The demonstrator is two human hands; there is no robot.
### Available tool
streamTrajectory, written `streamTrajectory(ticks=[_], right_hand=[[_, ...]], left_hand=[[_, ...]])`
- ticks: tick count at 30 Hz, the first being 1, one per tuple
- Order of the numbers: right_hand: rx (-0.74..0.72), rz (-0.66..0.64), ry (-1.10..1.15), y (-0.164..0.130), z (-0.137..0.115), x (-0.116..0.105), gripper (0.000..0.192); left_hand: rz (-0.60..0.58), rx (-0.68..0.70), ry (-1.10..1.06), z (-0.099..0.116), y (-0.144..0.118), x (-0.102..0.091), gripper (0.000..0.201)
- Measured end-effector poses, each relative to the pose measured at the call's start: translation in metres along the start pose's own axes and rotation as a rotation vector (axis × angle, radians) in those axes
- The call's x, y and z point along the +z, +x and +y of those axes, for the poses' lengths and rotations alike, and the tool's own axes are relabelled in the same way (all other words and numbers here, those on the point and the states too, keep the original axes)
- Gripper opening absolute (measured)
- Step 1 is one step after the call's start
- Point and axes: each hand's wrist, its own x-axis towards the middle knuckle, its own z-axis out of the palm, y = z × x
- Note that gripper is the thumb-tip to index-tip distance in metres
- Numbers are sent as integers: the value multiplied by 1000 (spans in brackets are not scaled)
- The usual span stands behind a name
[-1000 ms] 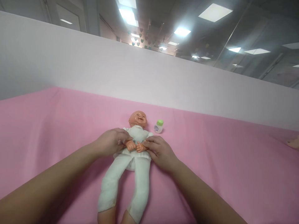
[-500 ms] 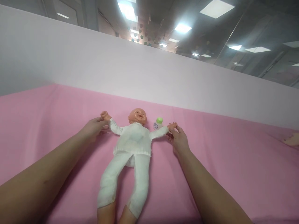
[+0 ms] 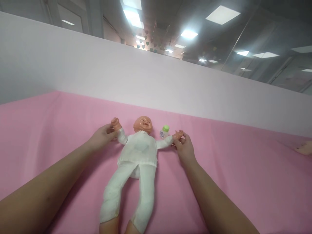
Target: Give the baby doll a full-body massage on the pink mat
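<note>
The doll (image 3: pixel 138 152) is lying face up on the pink sheet (image 3: pixel 243 182), long axis running away from the person, while the left hand (image 3: pixel 102 138) and right hand (image 3: pixel 185 149) are each gripping one outstretched doll wrist on either side.

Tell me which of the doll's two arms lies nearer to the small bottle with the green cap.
The doll's arm held by the right hand. The bottle stands just behind its sleeve; the other arm, held by the left hand, lies beyond the doll's head.
</note>
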Motion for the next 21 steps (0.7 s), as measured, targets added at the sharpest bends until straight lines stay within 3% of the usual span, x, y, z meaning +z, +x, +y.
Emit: streamTrajectory(ticks=[3, 7, 11, 16, 21], right_hand=[[-235, -86, -128, -19, -11, 11, 66], [-519, -345, -413, -44, -21, 27, 40], [-747, -560, -598, -52, -21, 35, 33], [-750, -647, -689, -51, -17, 34, 31], [-567, -510, -573, -47, -16, 32, 35]], left_hand=[[-27, 162, 251, 8, -12, 13, 42], [-155, 360, 578, 18, -25, 28, 36], [-265, 475, 809, 22, -30, 31, 38], [-307, 571, 943, 21, -30, 33, 39], [-221, 441, 803, 19, -30, 36, 37]])
